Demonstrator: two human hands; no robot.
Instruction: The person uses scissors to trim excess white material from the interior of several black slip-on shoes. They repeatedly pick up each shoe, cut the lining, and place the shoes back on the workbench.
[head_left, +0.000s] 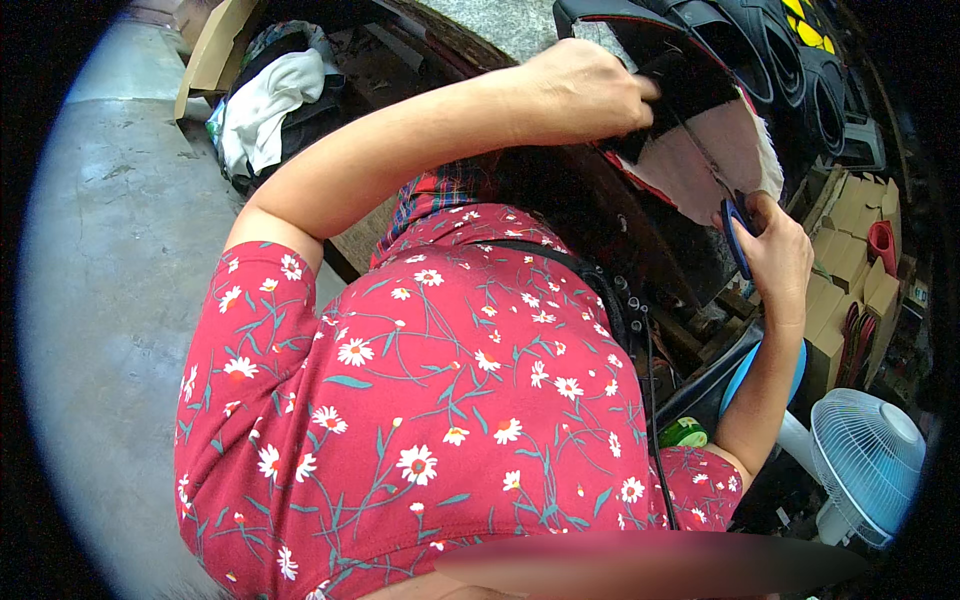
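My right hand (780, 245) is closed around a pair of scissors (738, 238) with dark blue handles. Their metal end points up and left over a pale pinkish lining (690, 165) with a frayed outer edge. That lining belongs to a black piece (690, 70) with red edging, whose exact kind I cannot tell. At the near left side of this piece, my left hand (590, 92) is closed, fingertips curled and slightly blurred. Whatever it pinches is hidden. A thin dark line runs between the left fingertips and the scissors.
Black rolled pieces (785, 60) are piled at the far right. Cardboard boxes (850, 240) and a blue-white fan (868, 455) stand on the right, near a blue round object (770, 375). White cloth (268, 110) lies on a heap at left, beside concrete floor (120, 290).
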